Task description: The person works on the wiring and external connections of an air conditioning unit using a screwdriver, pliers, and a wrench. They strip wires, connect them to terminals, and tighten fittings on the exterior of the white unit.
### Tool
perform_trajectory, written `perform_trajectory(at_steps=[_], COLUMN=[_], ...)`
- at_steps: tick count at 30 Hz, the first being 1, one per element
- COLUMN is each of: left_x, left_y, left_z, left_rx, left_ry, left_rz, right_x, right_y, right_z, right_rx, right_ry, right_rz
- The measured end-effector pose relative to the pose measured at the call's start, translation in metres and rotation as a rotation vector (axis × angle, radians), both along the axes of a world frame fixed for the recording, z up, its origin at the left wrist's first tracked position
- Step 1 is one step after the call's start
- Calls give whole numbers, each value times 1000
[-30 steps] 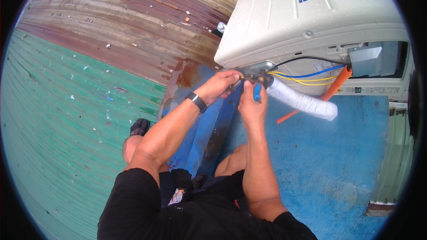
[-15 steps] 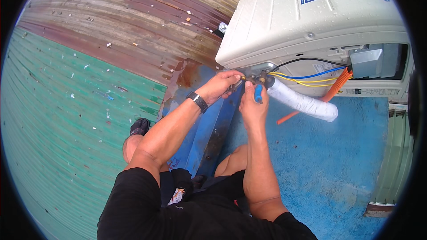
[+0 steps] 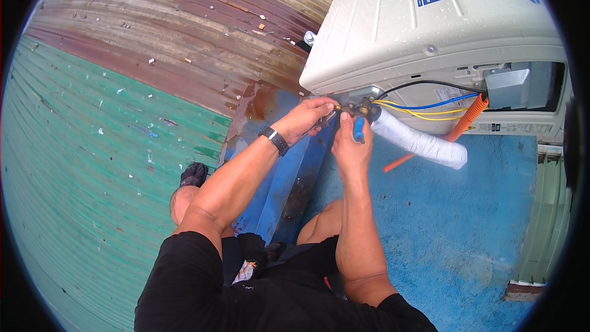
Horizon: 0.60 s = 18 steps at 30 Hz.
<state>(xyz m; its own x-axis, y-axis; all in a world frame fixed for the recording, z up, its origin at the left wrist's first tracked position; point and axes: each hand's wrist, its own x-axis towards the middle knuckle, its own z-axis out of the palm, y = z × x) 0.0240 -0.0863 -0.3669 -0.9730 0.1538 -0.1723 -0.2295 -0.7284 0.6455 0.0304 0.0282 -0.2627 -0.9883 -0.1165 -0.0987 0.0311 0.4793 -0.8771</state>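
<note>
At the valves on the lower corner of a white air-conditioner outdoor unit, both my hands are close together. My left hand, with a dark-strapped watch on its wrist, is closed on a small dark metal piece; a brass-coloured part shows by its fingertips. The fingers of my right hand are wrapped round a tool with a blue handle, thumb up along it. The tool's working end cannot be made out among the fittings. Beside the valves, a white-wrapped pipe runs off to the right.
Black, blue and yellow wires and an orange corrugated conduit hang by the unit's open wiring compartment. Blue-painted floor lies at right, a rusty blue metal ledge below my arms, green and brown corrugated sheeting at left.
The view has shifted very slightly. Both hands stay at the valves with the same grips; the right thumb and blue handle look almost unmoved.
</note>
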Motion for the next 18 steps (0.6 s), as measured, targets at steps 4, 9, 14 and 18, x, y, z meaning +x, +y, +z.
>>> perform_trajectory(at_steps=[4,9,14,18], left_x=[0,-1,-1,-1], left_y=[0,1,1,1], left_z=[0,-1,0,-1], left_rx=[6,3,-9,-5], left_ry=[8,3,7,13], left_rz=[-2,4,2,4], right_x=[0,0,-1,0], right_y=[0,0,1,1], right_z=[-1,-2,-2,-1], right_rx=[-1,-19,-21,-10], right_ry=[11,12,11,14], right_rz=[-2,2,6,9])
